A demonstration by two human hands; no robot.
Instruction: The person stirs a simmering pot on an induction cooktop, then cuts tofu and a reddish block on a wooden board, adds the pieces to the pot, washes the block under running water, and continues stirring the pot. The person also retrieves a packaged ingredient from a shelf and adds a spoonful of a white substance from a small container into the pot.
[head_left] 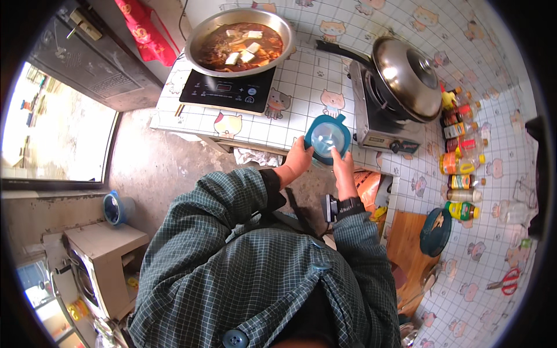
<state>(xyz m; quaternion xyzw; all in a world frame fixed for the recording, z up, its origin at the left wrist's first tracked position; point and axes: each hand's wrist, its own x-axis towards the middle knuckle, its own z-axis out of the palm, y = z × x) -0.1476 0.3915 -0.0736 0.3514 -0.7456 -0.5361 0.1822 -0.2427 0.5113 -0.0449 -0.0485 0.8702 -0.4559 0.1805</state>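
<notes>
My left hand (pixel 297 162) grips the left rim of a small round container with a teal rim and a translucent middle (pixel 327 138). At its lower right edge, my right hand (pixel 343 167) holds the same container, fingertips against it. Both hands are just off the front edge of the counter. Beyond them to the left, a wide steel basin (pixel 198 61) of reddish-brown broth with white, tofu-like pieces stands on a black induction cooker (pixel 226 93). To the right, a lidded wok (pixel 402 78) sits on a gas stove (pixel 370 126), its black handle pointing left.
The counter (pixel 304 93) has a cat-patterned tile covering. Several sauce bottles (pixel 461 163) line the right wall. A wooden cutting board (pixel 407 252) and a dark green oval dish (pixel 435 232) lie right of me. A blue bin (pixel 117 208) stands on the floor at left, near an open doorway.
</notes>
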